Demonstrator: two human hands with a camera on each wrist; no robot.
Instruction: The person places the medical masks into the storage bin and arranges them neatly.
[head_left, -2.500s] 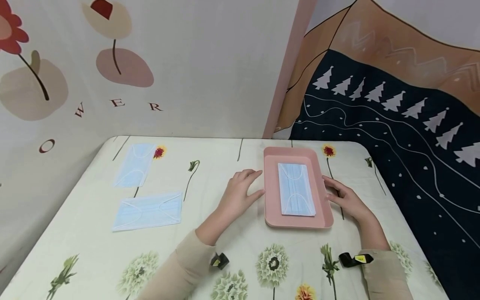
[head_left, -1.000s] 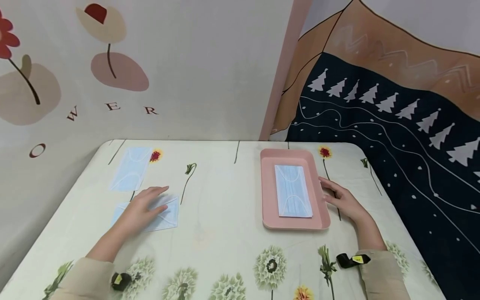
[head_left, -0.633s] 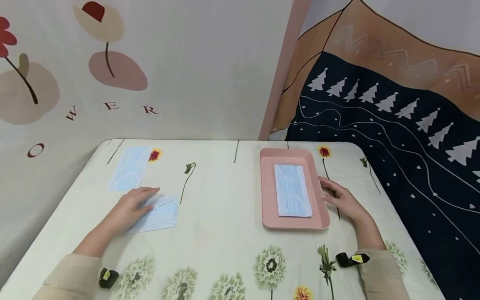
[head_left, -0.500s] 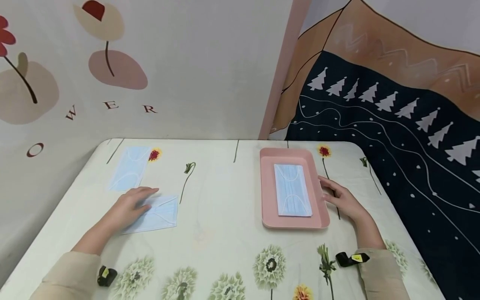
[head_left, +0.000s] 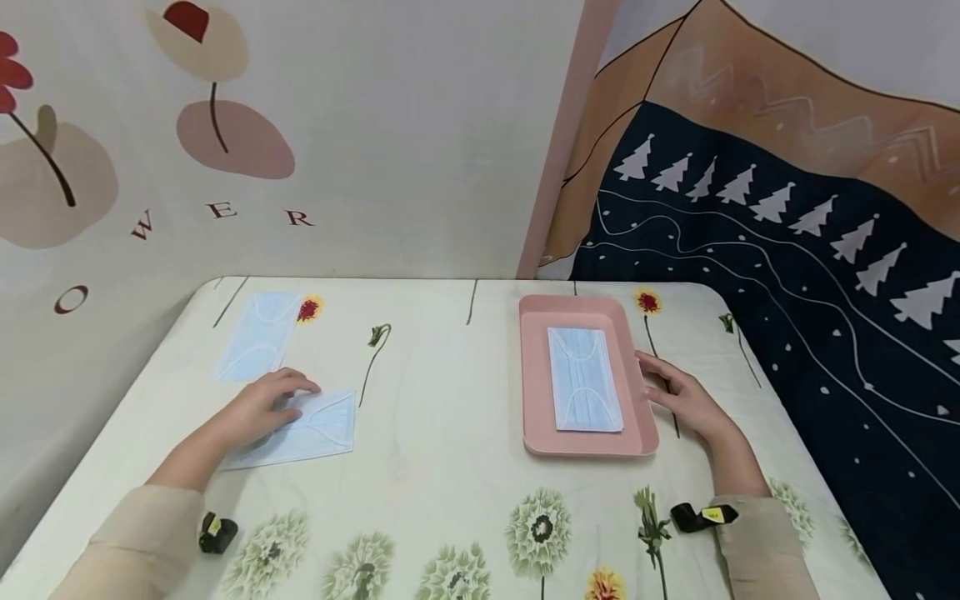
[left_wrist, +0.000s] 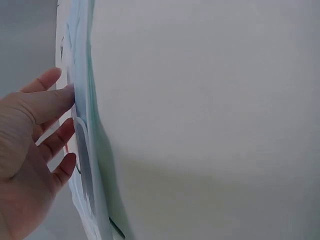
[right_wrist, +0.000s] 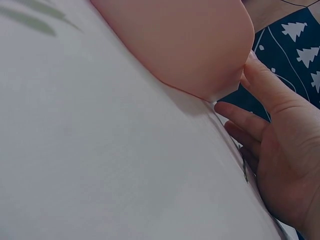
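Note:
A light blue face mask [head_left: 330, 425] lies lengthwise across the left part of the table. My left hand [head_left: 258, 408] rests over its left part and hides it; in the left wrist view the thumb [left_wrist: 55, 102] and fingertips touch the mask, fingers apart and loosely bent. A second mask [head_left: 258, 333] lies just behind that hand. On the right, a pink tray [head_left: 536, 433] holds another mask [head_left: 587, 379], flat inside. My right hand [head_left: 690, 404] touches the tray's right side, its thumb [right_wrist: 267, 82] against the rim and its fingers relaxed.
A white tablecloth [head_left: 450, 375] with printed flowers covers the table. Behind it stands a pale wall hanging [head_left: 420, 150] with lettering, and a dark cloth with white trees [head_left: 825, 317] hangs at the right. Each sleeve has a black wrist camera [head_left: 701, 517].
My left hand has gone from beside the tray over to the left mask and come down on it, its fingers now bending slightly. The right hand and tray stay put.

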